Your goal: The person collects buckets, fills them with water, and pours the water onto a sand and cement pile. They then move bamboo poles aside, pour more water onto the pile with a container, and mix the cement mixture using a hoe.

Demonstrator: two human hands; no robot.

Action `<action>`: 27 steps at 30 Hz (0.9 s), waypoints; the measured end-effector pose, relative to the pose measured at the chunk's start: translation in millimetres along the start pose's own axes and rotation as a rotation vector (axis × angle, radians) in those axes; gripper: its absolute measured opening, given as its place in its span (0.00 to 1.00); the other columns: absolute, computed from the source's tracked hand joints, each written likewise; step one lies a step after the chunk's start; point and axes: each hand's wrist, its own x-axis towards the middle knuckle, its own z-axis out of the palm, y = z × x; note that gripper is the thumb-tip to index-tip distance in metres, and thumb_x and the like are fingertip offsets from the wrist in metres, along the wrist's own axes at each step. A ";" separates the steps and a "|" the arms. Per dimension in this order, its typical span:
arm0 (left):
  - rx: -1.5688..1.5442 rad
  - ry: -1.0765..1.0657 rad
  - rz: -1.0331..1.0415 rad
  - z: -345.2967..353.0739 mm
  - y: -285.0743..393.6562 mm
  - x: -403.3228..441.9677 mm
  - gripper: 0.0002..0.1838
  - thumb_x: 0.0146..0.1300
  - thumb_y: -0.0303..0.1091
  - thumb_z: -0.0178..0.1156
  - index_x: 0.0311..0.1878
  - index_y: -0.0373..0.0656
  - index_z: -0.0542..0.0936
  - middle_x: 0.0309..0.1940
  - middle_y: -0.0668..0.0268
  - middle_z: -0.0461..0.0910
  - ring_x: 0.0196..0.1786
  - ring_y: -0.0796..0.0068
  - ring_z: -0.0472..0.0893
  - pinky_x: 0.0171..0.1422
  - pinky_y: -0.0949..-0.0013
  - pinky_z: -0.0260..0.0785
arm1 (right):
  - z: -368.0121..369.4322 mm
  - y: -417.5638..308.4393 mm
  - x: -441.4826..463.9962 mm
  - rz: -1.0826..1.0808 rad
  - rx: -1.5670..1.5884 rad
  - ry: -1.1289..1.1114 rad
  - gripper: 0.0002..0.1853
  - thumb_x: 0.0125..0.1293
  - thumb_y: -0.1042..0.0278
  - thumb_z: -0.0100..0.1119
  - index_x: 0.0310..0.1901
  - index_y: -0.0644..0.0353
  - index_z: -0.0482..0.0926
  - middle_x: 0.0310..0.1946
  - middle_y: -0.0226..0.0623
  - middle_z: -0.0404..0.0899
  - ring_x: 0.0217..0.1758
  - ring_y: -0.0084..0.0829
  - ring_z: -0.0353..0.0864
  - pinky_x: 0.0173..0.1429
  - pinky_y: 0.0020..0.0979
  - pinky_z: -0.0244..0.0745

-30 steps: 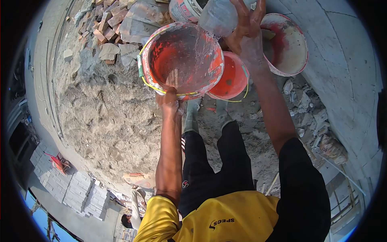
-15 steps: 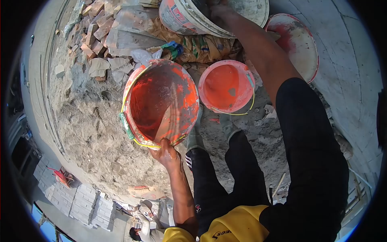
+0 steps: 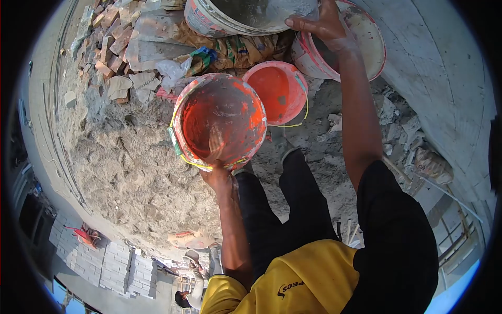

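My left hand point(image 3: 218, 180) is closed round the near rim of an orange-stained bucket point(image 3: 222, 118). This bucket has a yellow wire handle and grey residue inside, and its mouth faces up toward me. At the top, my right hand point(image 3: 327, 26) is curled beside the rim of a large white bucket point(image 3: 201, 18) holding greyish water. A clear, rounded container point(image 3: 290, 8), watery and blurred, appears to be in its grip; the hand hides part of it. Just behind the held bucket stands a smaller pink-orange bucket point(image 3: 282, 89) with its own yellow handle.
A pale bucket with a red rim point(image 3: 376, 57) stands right, below my right hand. Sand point(image 3: 136, 172) spreads at left, with broken bricks point(image 3: 112, 42) behind. Crumpled sacks point(image 3: 251, 52) lie by the white bucket. Another person point(image 3: 196, 288) and a red wheelbarrow point(image 3: 86, 235) are farther off.
My right hand has come up out of the large white bucket to its right rim, bringing the clear container into sight. My left hand keeps hold of the orange-stained bucket. The view has shifted.
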 end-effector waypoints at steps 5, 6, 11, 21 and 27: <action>-0.081 -0.091 -0.021 20.6 8.7 -9.4 0.34 0.52 0.14 0.46 0.67 0.32 0.62 0.59 0.51 0.72 0.56 0.56 0.79 0.58 0.55 0.80 | 16.9 13.2 -62.9 -0.123 -0.439 0.311 0.46 0.52 0.58 0.75 0.71 0.50 0.59 0.67 0.44 0.64 0.76 0.54 0.49 0.71 0.53 0.59; -0.075 -0.097 -0.044 19.6 9.2 -9.5 0.34 0.52 0.14 0.46 0.67 0.33 0.62 0.59 0.51 0.72 0.57 0.55 0.79 0.60 0.55 0.79 | 18.3 11.3 -71.8 -0.142 -0.469 0.349 0.46 0.52 0.55 0.76 0.70 0.50 0.60 0.68 0.41 0.64 0.77 0.56 0.45 0.73 0.54 0.56; -0.040 -0.122 0.045 9.9 0.1 -3.4 0.33 0.54 0.16 0.47 0.67 0.32 0.62 0.59 0.50 0.71 0.58 0.54 0.79 0.60 0.56 0.79 | 31.2 36.6 -92.1 -0.246 -0.447 0.331 0.44 0.52 0.59 0.75 0.70 0.52 0.62 0.66 0.37 0.67 0.77 0.54 0.43 0.73 0.50 0.57; 0.022 -0.022 -0.052 -38.9 11.9 -8.6 0.39 0.50 0.15 0.49 0.70 0.31 0.56 0.59 0.46 0.69 0.53 0.51 0.81 0.52 0.50 0.83 | 42.9 -4.9 61.7 0.047 -0.426 0.175 0.55 0.47 0.66 0.72 0.77 0.47 0.49 0.72 0.73 0.41 0.72 0.67 0.56 0.69 0.55 0.65; 0.060 0.096 -0.207 -108.4 14.1 -1.6 0.39 0.50 0.12 0.48 0.70 0.35 0.57 0.59 0.49 0.70 0.52 0.52 0.80 0.52 0.49 0.82 | 35.0 17.8 -32.4 0.353 0.056 -0.093 0.26 0.53 0.51 0.73 0.49 0.59 0.80 0.40 0.45 0.81 0.47 0.41 0.80 0.45 0.36 0.78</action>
